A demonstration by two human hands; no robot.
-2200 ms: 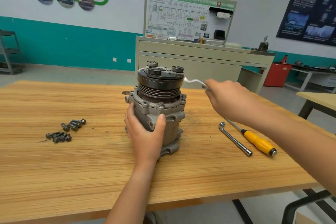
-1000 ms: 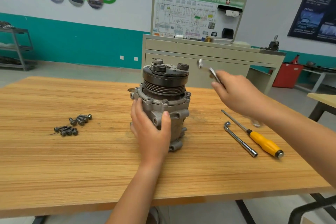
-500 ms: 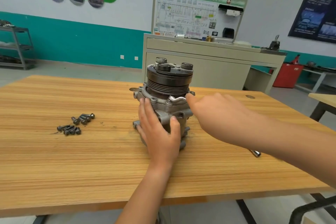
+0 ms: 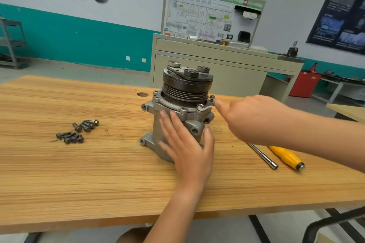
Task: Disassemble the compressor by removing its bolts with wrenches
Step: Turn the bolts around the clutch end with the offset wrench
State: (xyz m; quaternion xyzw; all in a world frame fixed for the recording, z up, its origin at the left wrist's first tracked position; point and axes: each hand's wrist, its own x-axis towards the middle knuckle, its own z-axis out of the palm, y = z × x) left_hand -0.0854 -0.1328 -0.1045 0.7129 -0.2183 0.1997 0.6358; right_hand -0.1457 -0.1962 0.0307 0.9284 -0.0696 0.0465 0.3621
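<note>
Head view, bench entry. Compressor [image 4: 157, 126] stands pulley-up near the middle of the tabletop [image 4: 98, 179], a little nearer the far edge than the near one.

Hands: apart, each on its own job. Left hand [image 4: 187, 150] lies against the near face of the housing, fingers straight, thumb spread round the right side, bracing it. Right hand [image 4: 250, 118] grips the wrench [image 4: 205, 107], index finger stretched along the shank. The rest of that grip is hidden from me.

Step in hand: the ring end sits over a flange bolt at the front right of the housing, just below the pulley. Another flange bolt [image 4: 183, 110] stands uncovered just to its left. I judge this bolt is about to be loosened. The next move calls for a firm swing of the wrench with the ring kept square on the head, while the left hand stops the housing from turning or tipping.

Outward: eight or so loose bolts [image 4: 79, 131] lie in a cluster well to the left. An L-shaped socket wrench [image 4: 263, 157] and a yellow-handled screwdriver [image 4: 286, 157] lie side by side towards the right edge, partly under my right forearm.

Change from 2.2 s ago: the wrench was then held up behind the pulley, off any bolt. It has since come down onto the flange. The housing looks turned, its mounting foot now at the lower left instead of the lower right. The left hand has flattened out.
</note>
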